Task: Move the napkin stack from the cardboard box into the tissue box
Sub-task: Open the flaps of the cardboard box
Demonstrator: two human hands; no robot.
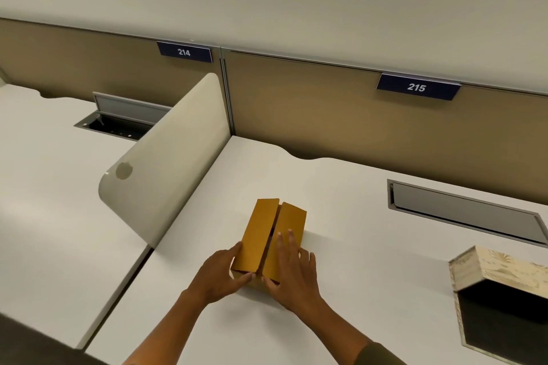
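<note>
A small brown cardboard box [268, 234] stands on the white desk in front of me, its two top flaps nearly closed with a dark slit between them. My left hand [221, 274] grips the box's near left corner, fingers along the left flap's edge. My right hand [292, 271] lies flat on the right flap, thumb at the near edge. The napkin stack is hidden inside the box. The wooden tissue box [486, 271] sits at the far right with its lid raised and a dark open interior.
A curved beige divider [166, 157] rises to the left of the cardboard box. A closed cable hatch [465, 210] lies in the desk behind right, an open one [118, 121] on the neighbouring desk. Tan partition panels labelled 214 and 215 back the desks.
</note>
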